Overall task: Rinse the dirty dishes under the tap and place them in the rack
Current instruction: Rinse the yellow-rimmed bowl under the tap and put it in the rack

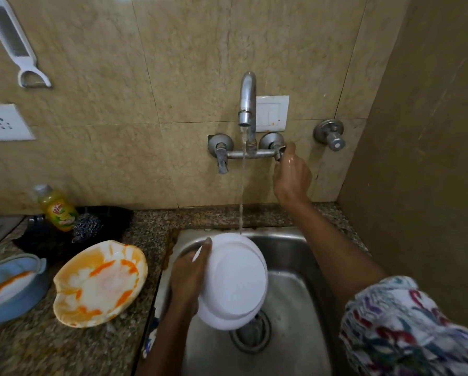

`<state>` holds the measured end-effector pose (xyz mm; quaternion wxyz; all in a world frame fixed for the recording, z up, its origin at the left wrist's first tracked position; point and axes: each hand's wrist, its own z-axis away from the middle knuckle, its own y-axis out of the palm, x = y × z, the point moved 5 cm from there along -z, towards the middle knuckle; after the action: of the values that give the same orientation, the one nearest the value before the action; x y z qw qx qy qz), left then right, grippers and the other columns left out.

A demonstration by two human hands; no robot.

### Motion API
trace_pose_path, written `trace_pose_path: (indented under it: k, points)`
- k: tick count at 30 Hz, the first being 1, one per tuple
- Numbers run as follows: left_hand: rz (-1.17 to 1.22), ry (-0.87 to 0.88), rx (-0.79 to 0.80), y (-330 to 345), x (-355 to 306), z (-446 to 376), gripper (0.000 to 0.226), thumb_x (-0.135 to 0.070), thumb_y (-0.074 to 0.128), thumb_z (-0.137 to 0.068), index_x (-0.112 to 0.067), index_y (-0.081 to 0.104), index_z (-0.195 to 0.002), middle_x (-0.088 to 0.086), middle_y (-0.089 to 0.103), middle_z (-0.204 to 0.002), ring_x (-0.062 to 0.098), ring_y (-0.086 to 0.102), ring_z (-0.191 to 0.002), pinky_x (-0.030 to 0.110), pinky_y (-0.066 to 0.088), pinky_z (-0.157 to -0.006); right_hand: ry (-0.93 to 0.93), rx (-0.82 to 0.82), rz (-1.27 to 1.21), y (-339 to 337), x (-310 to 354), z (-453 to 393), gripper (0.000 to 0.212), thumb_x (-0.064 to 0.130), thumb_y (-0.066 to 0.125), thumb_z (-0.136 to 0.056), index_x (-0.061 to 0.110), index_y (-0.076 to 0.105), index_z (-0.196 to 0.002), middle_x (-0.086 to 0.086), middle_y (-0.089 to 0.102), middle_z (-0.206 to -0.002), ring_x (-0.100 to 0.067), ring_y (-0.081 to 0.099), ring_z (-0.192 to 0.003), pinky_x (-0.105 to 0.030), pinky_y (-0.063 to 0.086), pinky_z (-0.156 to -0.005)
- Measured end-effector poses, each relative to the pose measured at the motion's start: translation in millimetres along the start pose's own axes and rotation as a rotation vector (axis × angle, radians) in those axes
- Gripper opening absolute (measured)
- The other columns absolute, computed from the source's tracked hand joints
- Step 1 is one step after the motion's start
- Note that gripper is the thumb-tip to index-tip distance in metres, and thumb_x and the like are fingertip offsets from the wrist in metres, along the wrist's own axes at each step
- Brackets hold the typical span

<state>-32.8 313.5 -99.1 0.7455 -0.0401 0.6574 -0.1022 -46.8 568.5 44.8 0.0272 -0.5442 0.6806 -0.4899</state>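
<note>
My left hand (188, 278) grips the left rim of a white plate (234, 283), held tilted over the steel sink (303, 280) with its underside facing me. A thin stream of water falls from the tap spout (247, 104) onto the plate's far edge. My right hand (291, 173) reaches up to the wall and holds the right tap handle (279, 154). On the counter to the left lie a shell-shaped plate (100, 283) smeared with orange sauce and a blue dish (10, 287) with orange residue. No rack is in view.
A dish-soap bottle (58, 207) and a steel scrubber (87, 226) stand at the back of the granite counter (51, 348). The left tap handle (222, 158) and a separate valve (332, 135) jut from the tiled wall. A brown side wall (422, 158) closes the right.
</note>
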Motion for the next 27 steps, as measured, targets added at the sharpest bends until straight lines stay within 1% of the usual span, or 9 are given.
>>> trace_pose_path:
  k: [5,8,11,13,17,20,22,24,27]
  points:
    - [-0.091,0.004,0.008,5.9,-8.3,2.6,0.03,-0.05,0.055,-0.092,-0.025,0.069,-0.093,-0.005,0.066,-0.094,0.014,0.058,-0.089,0.026,0.036,-0.079,0.035,0.206,-0.058,-9.3,-8.5,7.9,0.033,0.011,0.056,-0.093,0.011,0.046,-0.125,-0.01,0.064,-0.101,-0.022,0.056,-0.08,-0.031,0.04,-0.064]
    - [-0.252,0.082,0.074,12.1,-20.1,4.1,0.036,-0.058,0.052,-0.09,-0.027,0.069,-0.083,-0.008,0.067,-0.088,0.012,0.06,-0.086,0.026,0.037,-0.078,0.013,0.557,-0.062,-8.1,-9.9,45.6,0.028,0.023,0.062,-0.091,0.011,0.05,-0.113,-0.005,0.057,-0.104,-0.018,0.052,-0.086,-0.032,0.043,-0.072]
    - [-0.465,0.222,0.217,22.0,-36.1,0.2,0.046,-0.069,0.051,-0.084,-0.026,0.069,-0.081,-0.001,0.07,-0.09,0.014,0.061,-0.083,0.029,0.042,-0.075,-0.218,1.096,-0.118,-1.8,-7.9,96.5,0.081,0.035,0.075,-0.078,0.021,0.032,-0.145,-0.004,0.042,-0.143,-0.024,0.044,-0.126,-0.039,0.041,-0.101]
    - [-0.599,0.333,0.339,27.9,-51.0,0.8,0.036,-0.061,0.054,-0.087,-0.028,0.065,-0.077,-0.002,0.065,-0.083,0.01,0.057,-0.077,0.027,0.04,-0.071,-0.341,1.258,-0.141,1.5,-14.7,120.0,0.097,0.036,0.082,-0.07,0.031,0.024,-0.148,0.007,0.036,-0.149,-0.013,0.04,-0.128,-0.025,0.038,-0.101]
    - [-0.69,0.409,0.463,30.2,-69.4,-0.3,0.038,-0.05,0.059,-0.089,-0.014,0.07,-0.091,-0.005,0.064,-0.08,0.0,0.053,-0.068,0.017,0.041,-0.065,-0.363,1.184,-0.36,5.5,-24.5,137.5,0.084,0.038,0.085,-0.067,0.032,0.041,-0.138,0.012,0.049,-0.137,0.002,0.049,-0.116,-0.02,0.044,-0.097]
    - [-0.465,0.351,0.452,24.5,-66.8,-4.1,0.027,-0.042,0.061,-0.091,-0.016,0.069,-0.094,-0.004,0.067,-0.09,0.007,0.062,-0.084,0.016,0.046,-0.076,-0.192,1.141,-0.623,-0.6,-27.4,141.8,0.06,0.022,0.083,-0.071,0.031,0.051,-0.12,0.011,0.059,-0.115,0.009,0.057,-0.097,-0.011,0.05,-0.077]
    - [-0.18,0.235,0.313,15.5,-57.8,-1.0,0.029,-0.04,0.062,-0.091,-0.02,0.064,-0.112,-0.003,0.064,-0.116,0.013,0.058,-0.108,0.026,0.046,-0.088,-0.019,1.098,-0.728,4.7,-39.9,144.9,0.06,0.023,0.085,-0.067,0.029,0.054,-0.118,0.007,0.063,-0.113,-0.003,0.061,-0.099,-0.023,0.054,-0.08]
    - [0.078,0.043,0.159,5.6,-37.3,7.8,0.048,-0.043,0.064,-0.089,-0.023,0.049,-0.131,-0.007,0.056,-0.126,0.011,0.053,-0.115,0.028,0.044,-0.087,0.163,1.042,-0.806,12.3,-52.8,148.5,0.073,0.036,0.09,-0.056,0.028,0.056,-0.12,0.003,0.066,-0.115,-0.02,0.063,-0.105,-0.044,0.055,-0.087]
    - [0.392,-0.244,0.187,4.7,5.5,25.0,0.083,-0.055,0.075,-0.073,-0.03,0.035,-0.142,-0.003,0.054,-0.137,0.017,0.056,-0.117,0.038,0.053,-0.081,0.395,0.992,-0.978,24.8,-62.7,155.3,0.081,0.038,0.092,-0.048,0.024,0.059,-0.122,-0.002,0.068,-0.116,-0.029,0.063,-0.108,-0.054,0.054,-0.087]
